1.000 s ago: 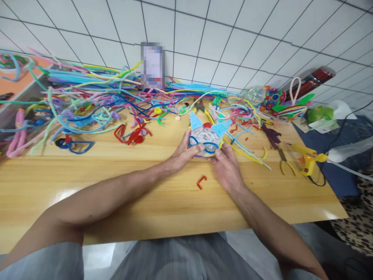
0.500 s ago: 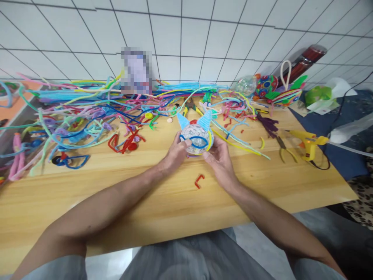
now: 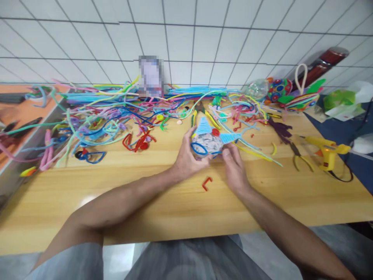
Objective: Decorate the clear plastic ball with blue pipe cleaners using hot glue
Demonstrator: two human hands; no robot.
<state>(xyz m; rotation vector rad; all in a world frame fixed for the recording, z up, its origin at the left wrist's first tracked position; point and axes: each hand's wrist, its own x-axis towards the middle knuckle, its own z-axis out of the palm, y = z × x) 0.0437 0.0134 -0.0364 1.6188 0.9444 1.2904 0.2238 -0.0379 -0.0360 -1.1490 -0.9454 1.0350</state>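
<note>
Between my two hands, above the wooden table (image 3: 145,206), is a round whitish ball ornament (image 3: 207,142) with two light-blue pointed ears, a red piece between them and blue loops like glasses on its front. My left hand (image 3: 189,155) grips its left side, thumb along the lower front. With fingers bent, my right hand (image 3: 233,161) holds its lower right edge, by the end of the blue loops. The ball is tilted, its right ear pointing sideways. A bent red pipe cleaner (image 3: 207,183) lies on the table just below my hands.
Tangled pipe cleaners (image 3: 101,112) spread along the wall. Yellow-handled pliers (image 3: 301,157) and a yellow glue gun (image 3: 329,151) lie at the right, with another pair of pliers (image 3: 214,122) behind the ball. A phone-like screen (image 3: 150,76) leans on the wall. A red flask (image 3: 323,68) lies far right.
The ball has turned in my hands, tipping its right ear down toward the right. My left thumb has slid off the blue loops to the lower edge. The view has swung too.
</note>
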